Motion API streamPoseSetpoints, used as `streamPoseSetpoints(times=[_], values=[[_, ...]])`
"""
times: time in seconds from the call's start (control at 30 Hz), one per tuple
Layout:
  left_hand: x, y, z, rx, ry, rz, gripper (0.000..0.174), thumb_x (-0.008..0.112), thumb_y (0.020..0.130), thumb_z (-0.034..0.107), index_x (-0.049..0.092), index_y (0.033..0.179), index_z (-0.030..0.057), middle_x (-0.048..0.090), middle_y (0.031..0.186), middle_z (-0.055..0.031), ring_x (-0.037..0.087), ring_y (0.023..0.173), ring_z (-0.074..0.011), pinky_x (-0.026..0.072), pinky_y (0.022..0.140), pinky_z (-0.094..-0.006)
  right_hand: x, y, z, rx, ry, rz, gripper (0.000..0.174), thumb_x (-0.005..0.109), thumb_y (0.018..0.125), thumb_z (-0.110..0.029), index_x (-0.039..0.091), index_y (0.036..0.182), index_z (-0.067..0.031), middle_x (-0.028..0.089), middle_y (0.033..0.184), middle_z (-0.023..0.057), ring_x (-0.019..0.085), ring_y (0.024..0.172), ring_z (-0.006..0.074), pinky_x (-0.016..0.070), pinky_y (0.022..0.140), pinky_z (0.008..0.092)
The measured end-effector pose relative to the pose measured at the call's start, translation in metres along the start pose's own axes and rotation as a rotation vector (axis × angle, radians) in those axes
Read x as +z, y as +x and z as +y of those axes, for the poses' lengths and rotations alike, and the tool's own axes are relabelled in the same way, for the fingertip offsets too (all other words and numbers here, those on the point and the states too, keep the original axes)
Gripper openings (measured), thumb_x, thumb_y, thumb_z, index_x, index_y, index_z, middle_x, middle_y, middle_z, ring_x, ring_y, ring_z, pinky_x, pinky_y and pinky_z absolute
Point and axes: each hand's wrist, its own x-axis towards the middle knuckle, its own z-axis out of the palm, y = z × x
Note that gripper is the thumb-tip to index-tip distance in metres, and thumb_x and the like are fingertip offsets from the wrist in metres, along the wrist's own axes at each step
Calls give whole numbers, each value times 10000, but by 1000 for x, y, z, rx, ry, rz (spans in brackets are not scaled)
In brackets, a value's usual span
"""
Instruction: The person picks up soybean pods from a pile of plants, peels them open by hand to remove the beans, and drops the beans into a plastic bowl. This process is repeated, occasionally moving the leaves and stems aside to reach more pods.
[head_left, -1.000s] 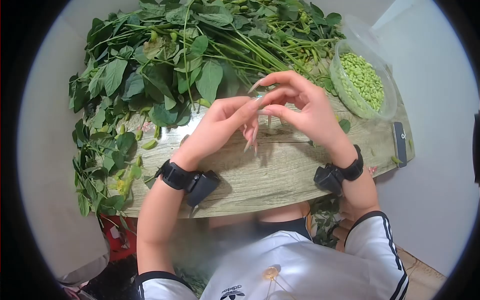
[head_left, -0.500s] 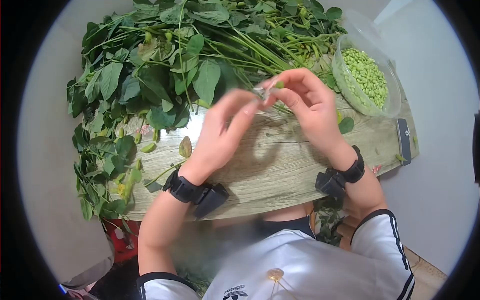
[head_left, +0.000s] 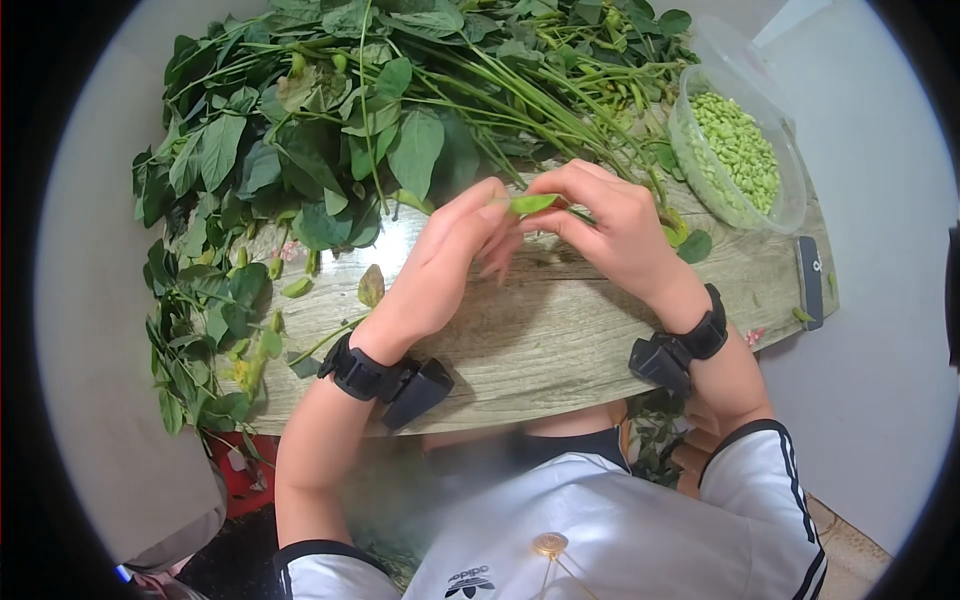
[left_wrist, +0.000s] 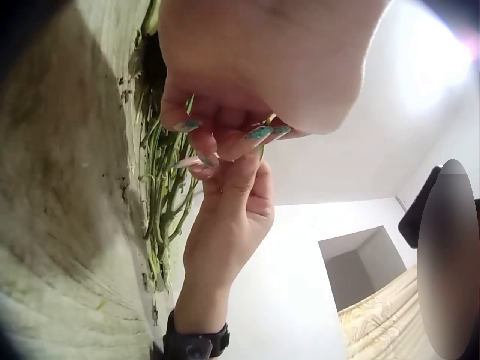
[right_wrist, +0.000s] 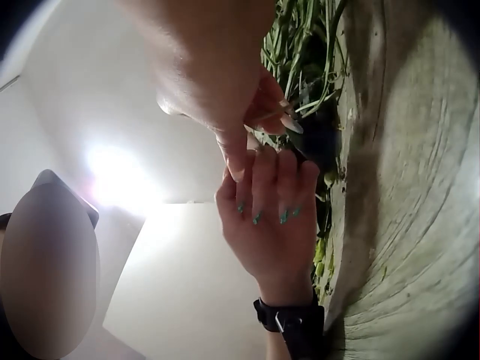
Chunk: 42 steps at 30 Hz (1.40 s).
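Note:
A green soybean pod (head_left: 532,204) spans the small gap between the two hands, above the table. The fingertips of my left hand (head_left: 432,265) pinch its left end. From the other side, my right hand (head_left: 622,232) pinches the right end between thumb and fingers. In the left wrist view the left hand (left_wrist: 262,64) curls inward, its long green-tipped nails meeting the fingers of the right hand (left_wrist: 229,217); the pod is mostly hidden there. Over in the right wrist view, the left hand's fingers (right_wrist: 262,184) fold toward its palm.
Leafy soybean plants (head_left: 300,130) heap along the back and left of the wooden table (head_left: 560,330). A clear tub (head_left: 685,165) of shelled green beans (head_left: 738,150) stands at the back right. A dark flat object (head_left: 809,283) lies by the right edge, and loose pods (head_left: 297,288) lie at left.
A whole green pod now shows between the hands; one second ago no pod was plain there. The left hand, blurred half a second ago, is steadier, with its fingertips at the pod.

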Motion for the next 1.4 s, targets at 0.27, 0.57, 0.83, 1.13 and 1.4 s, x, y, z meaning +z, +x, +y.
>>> streamPoseSetpoints(times=[0.27, 0.57, 0.83, 1.13, 1.4], values=[[0, -2, 2, -68, 8, -23, 245, 370, 983, 241, 453, 855, 50, 432, 716, -13, 429, 659, -104, 394, 628, -257, 0, 0, -1, -189, -55, -37, 189, 711, 836, -119, 648, 960, 9, 589, 785, 106, 565, 690, 253, 458, 608, 337], [-3, 0, -3, -49, 25, -68, 149, 361, 883, 172, 454, 879, 56, 492, 738, -45, 469, 660, -129, 417, 641, -259, 1, -3, 4, -225, -91, -103, 178, 706, 829, -92, 638, 957, 11, 576, 763, 111, 546, 672, 271, 449, 590, 354], [-3, -1, -2, -104, -9, -66, 158, 368, 887, 187, 454, 896, 56, 475, 774, -39, 463, 684, -124, 413, 632, -262, -1, -1, 2, -267, -113, -85, 208, 732, 791, -97, 627, 938, 6, 570, 753, 109, 543, 667, 276, 445, 581, 361], [-6, 0, -8, -106, 26, -53, 129, 368, 896, 167, 448, 894, 67, 466, 764, -11, 426, 664, -100, 364, 619, -249, 2, -3, 3, -239, -137, -97, 159, 726, 797, -82, 638, 905, -6, 577, 747, 102, 548, 683, 276, 450, 589, 360], [2, -4, -7, -62, 50, 20, 259, 352, 929, 226, 504, 907, 17, 431, 684, -10, 382, 637, -109, 321, 613, -262, 19, -10, -19, 216, 433, -48, 262, 553, 978, -200, 601, 796, -17, 565, 654, 60, 522, 551, 171, 422, 527, 295]])
